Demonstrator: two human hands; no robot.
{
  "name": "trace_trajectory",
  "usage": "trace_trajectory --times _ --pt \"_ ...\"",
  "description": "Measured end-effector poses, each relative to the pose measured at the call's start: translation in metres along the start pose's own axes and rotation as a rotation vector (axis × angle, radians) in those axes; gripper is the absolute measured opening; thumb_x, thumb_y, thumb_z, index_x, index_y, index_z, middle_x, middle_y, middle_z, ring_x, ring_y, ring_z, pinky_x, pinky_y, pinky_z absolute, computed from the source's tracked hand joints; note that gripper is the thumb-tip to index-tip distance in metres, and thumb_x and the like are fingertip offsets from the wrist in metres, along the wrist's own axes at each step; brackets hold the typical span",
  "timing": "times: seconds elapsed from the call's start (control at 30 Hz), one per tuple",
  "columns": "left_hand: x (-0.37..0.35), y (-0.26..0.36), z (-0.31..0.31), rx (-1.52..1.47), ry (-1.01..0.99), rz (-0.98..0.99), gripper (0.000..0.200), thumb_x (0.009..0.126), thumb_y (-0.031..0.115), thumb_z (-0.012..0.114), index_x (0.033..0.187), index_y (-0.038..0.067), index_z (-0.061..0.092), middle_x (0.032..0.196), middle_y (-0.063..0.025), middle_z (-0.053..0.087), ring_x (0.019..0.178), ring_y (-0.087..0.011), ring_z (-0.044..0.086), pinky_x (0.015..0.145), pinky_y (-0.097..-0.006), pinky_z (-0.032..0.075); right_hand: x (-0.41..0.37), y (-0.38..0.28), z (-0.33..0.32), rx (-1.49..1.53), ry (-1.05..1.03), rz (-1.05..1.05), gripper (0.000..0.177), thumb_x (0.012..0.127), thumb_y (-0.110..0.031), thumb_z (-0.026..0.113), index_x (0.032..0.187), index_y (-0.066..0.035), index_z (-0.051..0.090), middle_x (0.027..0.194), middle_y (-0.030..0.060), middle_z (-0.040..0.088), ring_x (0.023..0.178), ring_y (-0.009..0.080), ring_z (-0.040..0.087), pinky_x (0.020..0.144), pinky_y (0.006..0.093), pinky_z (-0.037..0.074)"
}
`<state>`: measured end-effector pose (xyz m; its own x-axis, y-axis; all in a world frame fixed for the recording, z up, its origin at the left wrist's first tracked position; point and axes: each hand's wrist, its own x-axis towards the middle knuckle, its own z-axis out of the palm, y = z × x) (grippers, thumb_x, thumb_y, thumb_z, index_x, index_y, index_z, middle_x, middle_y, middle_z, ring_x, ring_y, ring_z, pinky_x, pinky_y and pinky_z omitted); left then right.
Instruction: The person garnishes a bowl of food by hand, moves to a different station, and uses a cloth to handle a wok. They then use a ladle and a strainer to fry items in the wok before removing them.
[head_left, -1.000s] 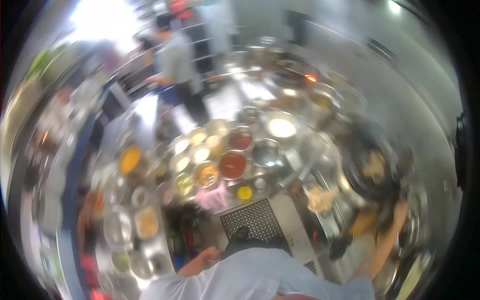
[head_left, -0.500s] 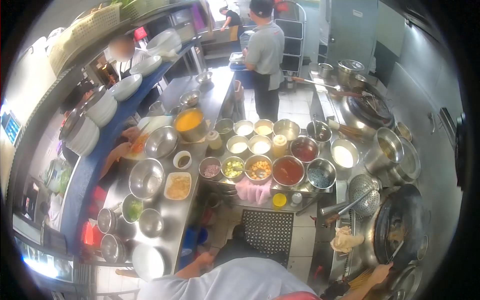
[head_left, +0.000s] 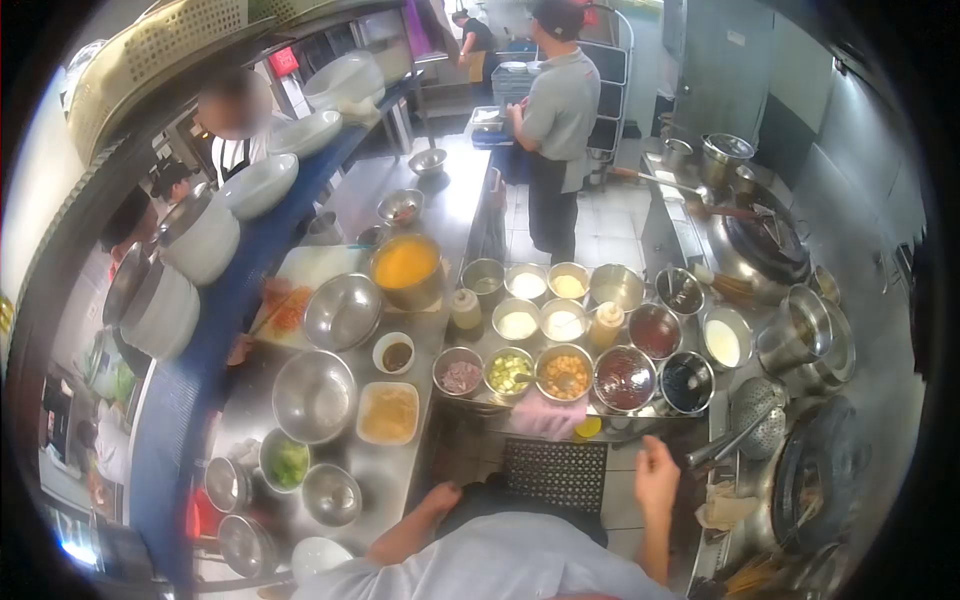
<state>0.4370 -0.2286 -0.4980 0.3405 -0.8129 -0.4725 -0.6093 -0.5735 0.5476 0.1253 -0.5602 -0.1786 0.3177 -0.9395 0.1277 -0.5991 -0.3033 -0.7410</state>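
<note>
My left hand is low at the centre left, beside the steel counter's edge, with its fingers curled in and nothing visible in them. Raised at the lower right, my right hand is empty, its fingers loosely bent and apart. It is between the row of steel bowls and the stove. Nearest above it are a bowl of dark liquid and a bowl of red sauce. To its right lie a perforated strainer, a crumpled cloth and a dark wok.
The left counter holds several steel bowls, a tub of brown paste and a pot of orange liquid. A co-worker in grey stands beyond the bowls. Stacked white plates line the shelf. A perforated mat covers the floor.
My right hand has left the wok and the utensil handle it was on and moved up and left. My left hand is slightly higher and further right. The view has shifted.
</note>
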Motion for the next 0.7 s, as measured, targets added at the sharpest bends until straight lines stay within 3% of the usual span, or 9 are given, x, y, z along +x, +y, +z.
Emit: trace_trajectory --times 0.07,0.17,0.23,0.3,0.33,0.37,0.43,0.53,0.7 --pt "0.024 0.010 -0.015 0.059 0.148 0.108 0.034 0.085 0.026 0.053 0.103 0.000 0.066 0.097 -0.0186 0.068 0.092 -0.0284 0.064 0.080 -0.0401 0.050 -0.010 -0.030 0.037 0.077 -0.098 0.030 0.027 0.088 -0.010 0.059 0.114 -0.004 0.063 0.077 0.0105 0.068 0.069 0.0166 0.065 0.066 0.0305 0.050" --pt "-0.011 0.130 -0.122 -0.433 0.040 -0.193 0.031 0.088 0.026 0.052 0.098 0.001 0.067 0.086 -0.0140 0.068 0.079 -0.0198 0.064 0.073 -0.0361 0.051 -0.016 -0.046 0.072 0.171 -0.168 0.004 0.023 0.088 -0.011 0.059 0.109 -0.002 0.064 0.078 0.0116 0.070 0.073 0.0169 0.069 0.067 0.0301 0.051" --pt "-0.008 0.131 -0.135 -0.433 -0.082 -0.263 0.031 0.092 0.027 0.050 0.102 0.003 0.066 0.078 -0.0107 0.067 0.068 -0.0174 0.063 0.066 -0.0340 0.051 -0.012 -0.054 0.077 0.169 -0.232 -0.026 0.022 0.088 -0.010 0.059 0.107 -0.002 0.065 0.077 0.0114 0.070 0.071 0.0169 0.068 0.066 0.0304 0.051" --pt "0.006 0.119 -0.138 -0.461 -0.194 -0.262 0.030 0.093 0.025 0.050 0.106 0.003 0.065 0.076 -0.0092 0.068 0.065 -0.0174 0.063 0.064 -0.0333 0.050 0.004 -0.062 0.078 0.180 -0.293 0.032 0.022 0.086 -0.014 0.059 0.106 -0.005 0.066 0.090 0.0166 0.068 0.085 0.0306 0.066 0.076 0.0381 0.051" --pt "0.014 0.090 -0.116 -0.384 -0.162 -0.112 0.030 0.093 0.024 0.050 0.110 0.004 0.063 0.075 -0.0088 0.067 0.064 -0.0173 0.062 0.063 -0.0329 0.050 0.007 -0.064 0.075 0.181 -0.333 0.069 0.023 0.086 -0.015 0.059 0.105 -0.007 0.066 0.096 0.0192 0.068 0.092 0.0375 0.065 0.081 0.0420 0.050" --pt "0.033 0.051 -0.085 -0.309 -0.117 0.042 0.030 0.093 0.022 0.049 0.114 0.004 0.061 0.074 -0.0085 0.067 0.064 -0.0173 0.062 0.062 -0.0325 0.050 0.018 -0.065 0.073 0.156 -0.308 0.006 0.022 0.087 -0.013 0.058 0.105 -0.005 0.066 0.089 0.0162 0.068 0.084 0.0304 0.066 0.076 0.0381 0.051" --pt "0.034 0.041 -0.072 -0.393 -0.048 0.126 0.033 0.092 0.019 0.050 0.121 0.005 0.056 0.075 -0.0088 0.067 0.065 -0.0176 0.062 0.061 -0.0325 0.050 0.031 -0.065 0.075 0.123 -0.266 -0.104 0.021 0.088 -0.010 0.057 0.105 -0.001 0.065 0.075 0.0104 0.069 0.068 0.0161 0.067 0.066 0.0303 0.051" --pt "0.007 0.086 -0.092 -0.671 0.040 -0.026 0.041 0.089 0.013 0.050 0.130 0.007 0.048 0.082 -0.0111 0.067 0.070 -0.0185 0.063 0.062 -0.0335 0.051 0.049 -0.066 0.075 0.091 -0.265 -0.144 0.021 0.088 -0.011 0.057 0.105 -0.001 0.066 0.077 0.0142 0.070 0.068 0.0197 0.068 0.067 0.0315 0.051" --pt "0.016 0.094 -0.089 -0.632 0.083 -0.130 0.044 0.086 0.012 0.054 0.130 0.006 0.048 0.091 -0.0136 0.066 0.079 -0.0184 0.064 0.064 -0.0328 0.051 0.077 -0.074 0.068 0.118 -0.264 -0.215 0.021 0.088 -0.013 0.057 0.104 -0.004 0.067 0.079 0.0160 0.070 0.072 0.0256 0.069 0.069 0.0350 0.052"
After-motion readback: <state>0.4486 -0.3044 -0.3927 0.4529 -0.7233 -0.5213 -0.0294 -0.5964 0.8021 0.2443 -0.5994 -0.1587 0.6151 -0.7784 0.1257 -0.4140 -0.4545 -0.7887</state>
